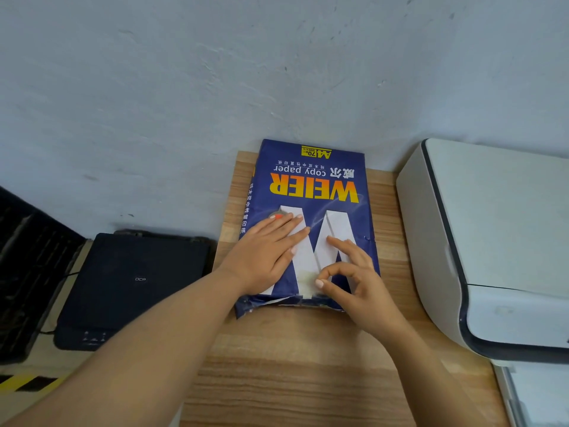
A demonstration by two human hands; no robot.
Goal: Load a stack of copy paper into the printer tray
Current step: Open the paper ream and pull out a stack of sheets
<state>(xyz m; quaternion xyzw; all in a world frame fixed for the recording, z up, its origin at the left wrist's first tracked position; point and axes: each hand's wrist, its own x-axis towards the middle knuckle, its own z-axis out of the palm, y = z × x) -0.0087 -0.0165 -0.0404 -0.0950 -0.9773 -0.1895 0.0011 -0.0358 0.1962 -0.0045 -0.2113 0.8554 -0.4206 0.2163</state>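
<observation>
Left hand (264,257) flat on paper ream (311,180), right hand (354,278) seemingly pinching wrapper (torn end)

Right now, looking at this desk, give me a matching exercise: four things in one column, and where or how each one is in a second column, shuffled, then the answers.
Things:
1. paper ream
2. white printer
3. black device
4. left hand

Places or states:
A. lower, left of the wooden table
B. lying flat on the blue wrapper
C. on the right edge of the table
D. in the table's middle, near end torn open

Pairs: 1-D, 2-C, 3-A, 4-B

The right hand rests curled on the ream's near end.
</observation>
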